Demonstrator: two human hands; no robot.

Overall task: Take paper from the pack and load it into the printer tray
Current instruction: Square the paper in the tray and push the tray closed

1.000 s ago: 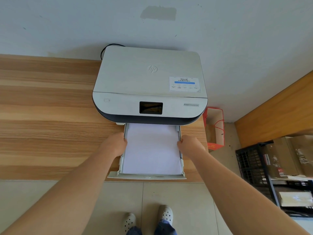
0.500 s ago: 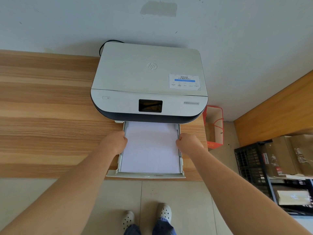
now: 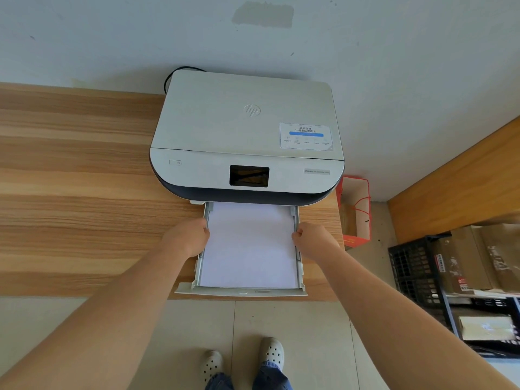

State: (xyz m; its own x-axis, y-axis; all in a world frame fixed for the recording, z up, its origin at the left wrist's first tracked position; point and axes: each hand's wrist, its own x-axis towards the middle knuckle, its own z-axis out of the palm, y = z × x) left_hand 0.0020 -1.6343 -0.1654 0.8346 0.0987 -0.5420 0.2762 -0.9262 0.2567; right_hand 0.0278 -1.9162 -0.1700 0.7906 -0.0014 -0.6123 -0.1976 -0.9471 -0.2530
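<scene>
A white printer [image 3: 247, 136] with a dark base sits on a wooden desk against the wall. Its paper tray [image 3: 242, 291] is pulled out toward me and holds a flat stack of white paper [image 3: 250, 246]. My left hand [image 3: 187, 239] grips the tray's left side rail, fingers curled at the paper's edge. My right hand [image 3: 312, 240] grips the right side rail the same way. No paper pack is in view.
The wooden desk [image 3: 78, 192] stretches to the left. A red paper bag [image 3: 356, 209] stands on the floor right of the desk. A black crate [image 3: 413, 271] and cardboard boxes [image 3: 478, 257] sit at the right. My feet [image 3: 242, 361] are on the tiled floor below.
The tray and both hands have shifted slightly toward the printer; the hands keep the same hold on the tray's sides.
</scene>
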